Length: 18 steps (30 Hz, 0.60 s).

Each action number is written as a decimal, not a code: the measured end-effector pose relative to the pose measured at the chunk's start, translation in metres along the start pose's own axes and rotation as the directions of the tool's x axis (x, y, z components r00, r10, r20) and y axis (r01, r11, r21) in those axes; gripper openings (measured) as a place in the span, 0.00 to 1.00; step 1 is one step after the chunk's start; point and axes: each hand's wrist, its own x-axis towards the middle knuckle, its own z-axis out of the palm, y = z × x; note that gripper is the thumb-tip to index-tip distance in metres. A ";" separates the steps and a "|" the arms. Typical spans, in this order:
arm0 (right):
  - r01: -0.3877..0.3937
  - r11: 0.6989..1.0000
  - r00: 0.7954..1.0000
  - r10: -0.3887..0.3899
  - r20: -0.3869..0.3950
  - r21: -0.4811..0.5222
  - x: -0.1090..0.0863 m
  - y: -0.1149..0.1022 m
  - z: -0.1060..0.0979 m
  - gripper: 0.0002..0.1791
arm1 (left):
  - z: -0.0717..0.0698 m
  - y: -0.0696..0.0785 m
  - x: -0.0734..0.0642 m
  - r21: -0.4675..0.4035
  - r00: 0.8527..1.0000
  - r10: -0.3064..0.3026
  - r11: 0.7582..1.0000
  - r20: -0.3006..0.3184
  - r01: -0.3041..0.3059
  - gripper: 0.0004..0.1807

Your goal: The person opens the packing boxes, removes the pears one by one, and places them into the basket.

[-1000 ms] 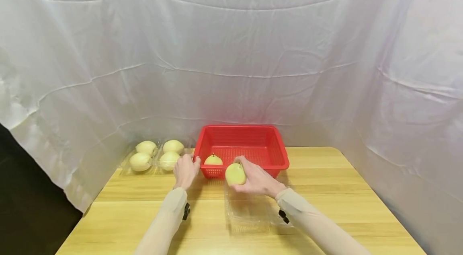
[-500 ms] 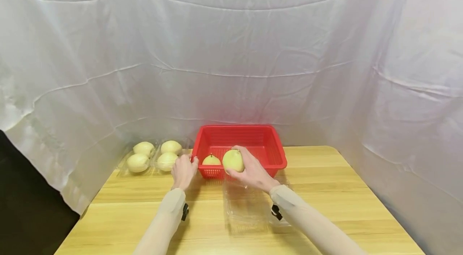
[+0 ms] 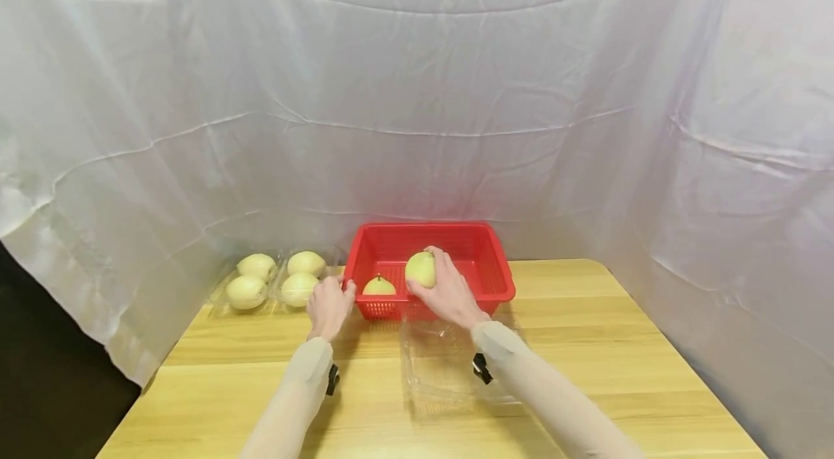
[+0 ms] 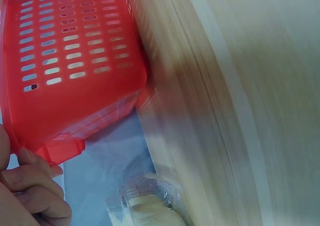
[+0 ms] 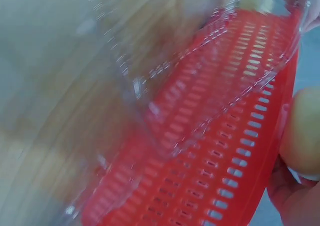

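R hand (image 3: 452, 292) w/ pear (image 3: 420, 269) over red basket (image 3: 449, 233)

R hand: thumb + fingers curved round the pear, spread approx. to its width; pear is over the basket opening, nr the front rim. L hand (image 3: 329, 307): fingers bent, gripping basket rim at its L end.

Basket (slotted walls) holds 1 pear w/ stem up (image 3: 378, 287), in the front L corner. In front of basket, below R forearm: clear plastic container (image 3: 436, 376) on the tabletop (image 3: 586, 350); can't tell if it touches the basket.

L of basket, nr L hand: clear packaging (image 3: 276, 297) w/ 4 pale-yellow fruits (image 3: 246, 292), 2 per side, front + back. Behind all: grey-white curtain (image 3: 391, 82).
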 end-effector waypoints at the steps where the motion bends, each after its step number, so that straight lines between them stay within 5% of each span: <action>1: -0.017 1.000 1.000 0.017 -0.005 -0.001 0.002 0.000 0.001 0.38 | 0.000 0.000 0.000 0.003 1.000 0.000 1.000 0.001 0.000 0.14; 18: -0.193 0.971 0.975 0.206 0.083 -0.140 0.020 0.001 0.018 0.37 | -0.001 0.001 0.000 0.005 1.000 -0.010 1.000 0.010 0.010 0.15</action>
